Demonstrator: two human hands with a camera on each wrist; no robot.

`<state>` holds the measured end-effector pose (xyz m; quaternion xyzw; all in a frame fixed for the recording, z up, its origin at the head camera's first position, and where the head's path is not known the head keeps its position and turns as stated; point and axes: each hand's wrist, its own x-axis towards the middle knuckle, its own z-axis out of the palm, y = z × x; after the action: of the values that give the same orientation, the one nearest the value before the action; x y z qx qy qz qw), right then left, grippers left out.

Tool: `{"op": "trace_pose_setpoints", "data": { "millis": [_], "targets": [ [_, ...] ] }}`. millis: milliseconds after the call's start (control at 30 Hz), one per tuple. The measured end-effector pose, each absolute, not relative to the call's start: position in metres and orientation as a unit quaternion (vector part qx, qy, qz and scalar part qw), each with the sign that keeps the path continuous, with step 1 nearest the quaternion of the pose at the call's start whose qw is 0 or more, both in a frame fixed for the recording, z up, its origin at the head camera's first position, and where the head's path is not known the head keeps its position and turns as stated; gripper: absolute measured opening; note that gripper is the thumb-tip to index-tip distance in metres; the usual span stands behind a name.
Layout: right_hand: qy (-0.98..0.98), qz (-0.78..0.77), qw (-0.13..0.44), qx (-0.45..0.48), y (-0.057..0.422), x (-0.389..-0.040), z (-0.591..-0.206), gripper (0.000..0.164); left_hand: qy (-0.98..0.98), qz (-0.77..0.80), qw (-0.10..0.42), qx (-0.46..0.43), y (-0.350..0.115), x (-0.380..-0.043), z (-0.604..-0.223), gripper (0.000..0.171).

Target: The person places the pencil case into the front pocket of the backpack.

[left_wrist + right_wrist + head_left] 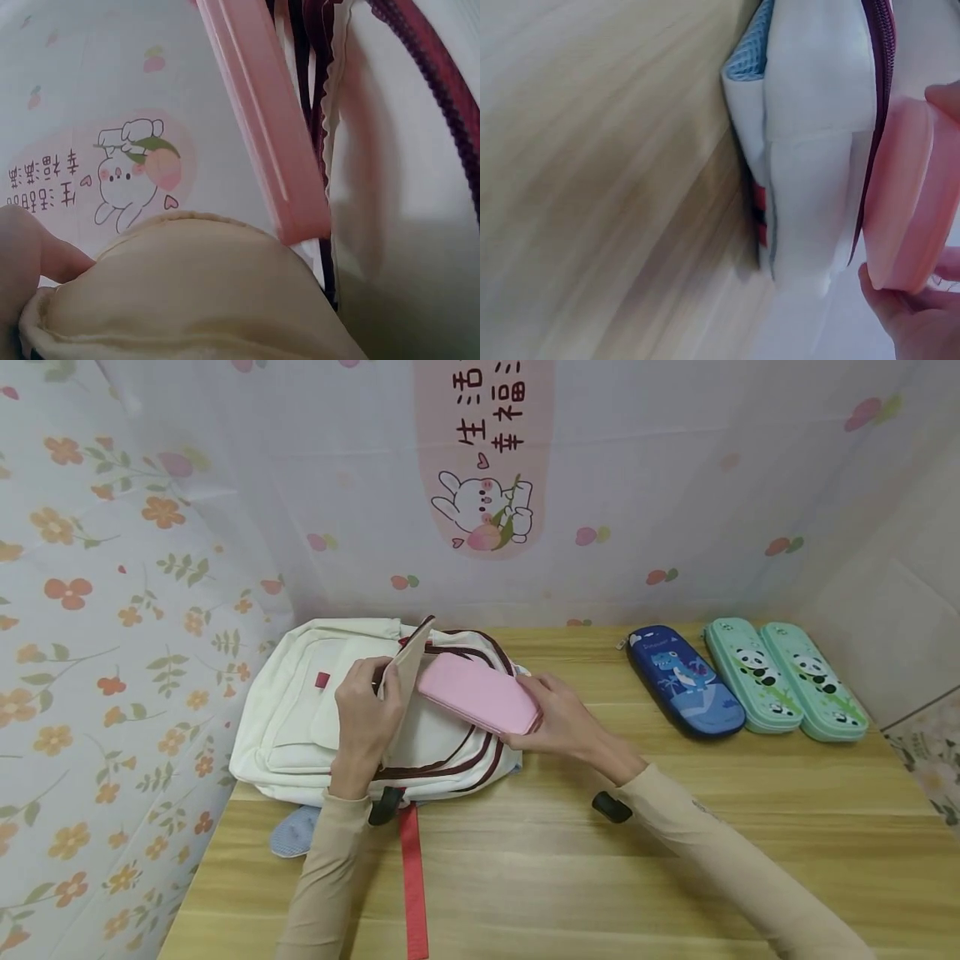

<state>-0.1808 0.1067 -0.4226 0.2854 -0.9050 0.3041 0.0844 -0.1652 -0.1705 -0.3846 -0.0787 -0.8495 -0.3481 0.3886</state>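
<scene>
Left grip (366, 718): fingers and thumb brought together, pinching the edge of the backpack's beige flap (408, 667) and holding it raised. Right grip (558, 718): spread to the width of the pink case (480, 692), which I grasp at its right end, thumb along the near side, fingers on the far side.

Pink case position: over the backpack's unzipped compartment, left end beside the flap, right end in my right grip. Contact with the compartment floor: cannot tell.

White backpack (296, 718) lies by the far left corner of the counter (525, 868); its red strap (414, 885) runs toward the near edge. Toward the far right corner, well apart from both my grips: blue dinosaur case (686, 681), then two green panda cases (753, 681), side by side.
</scene>
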Motion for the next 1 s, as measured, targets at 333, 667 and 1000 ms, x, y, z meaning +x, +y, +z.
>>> {"op": "trace_pose_setpoints", "data": {
  "millis": [333, 667, 1000],
  "targets": [
    [-0.907, 0.297, 0.026, 0.298, 0.081, -0.194, -0.418, 0.088, -0.844, -0.346, 0.403, -0.075, -0.176, -0.163, -0.384, 0.014],
    [-0.898, 0.261, -0.008, 0.354, 0.061, -0.205, -0.406, 0.087, -0.844, -0.343, 0.405, -0.077, -0.178, -0.162, -0.385, 0.015],
    [-0.907, 0.233, -0.068, 0.344, 0.023, -0.206, -0.396, 0.088, -0.844, -0.344, 0.405, -0.078, -0.179, -0.163, -0.387, 0.015]
  ]
}}
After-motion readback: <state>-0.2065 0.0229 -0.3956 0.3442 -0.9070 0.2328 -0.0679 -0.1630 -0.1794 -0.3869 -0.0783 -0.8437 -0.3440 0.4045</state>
